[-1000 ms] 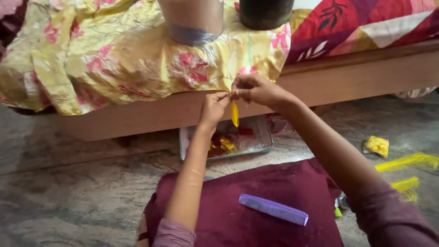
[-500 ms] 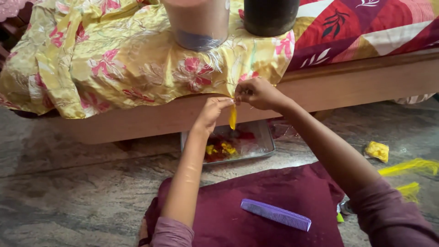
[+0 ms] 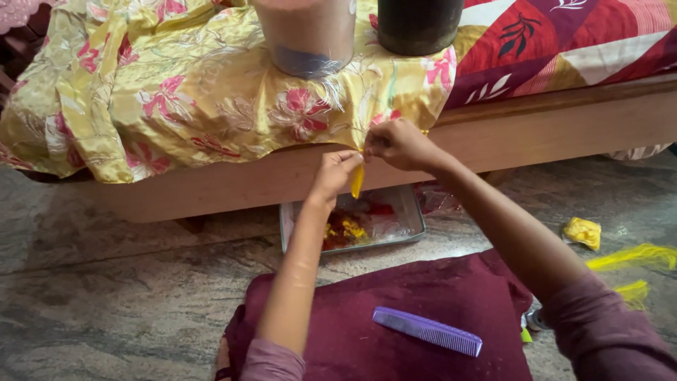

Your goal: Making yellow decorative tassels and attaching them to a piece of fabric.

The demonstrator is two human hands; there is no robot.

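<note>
Yellow thread tassel (image 3: 357, 180) hangs from the hem of the yellow floral satin cloth (image 3: 211, 92), pinched between left hand (image 3: 335, 171) and right hand (image 3: 398, 144), above a tray of threads (image 3: 409, 212); purple comb (image 3: 427, 331) lies on maroon cushion (image 3: 395, 296).

Mauve sleeves pushed to elbows, forearms & hands (image 3: 367, 159) bare.

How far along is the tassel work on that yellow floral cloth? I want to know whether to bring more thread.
Done: no finished tassels are clearly visible along the yellow floral cloth. In hand: the left hand and right hand pinch a yellow tassel at its hem. Left: loose yellow thread lies on the floor, and more material sits in the tray.
</note>
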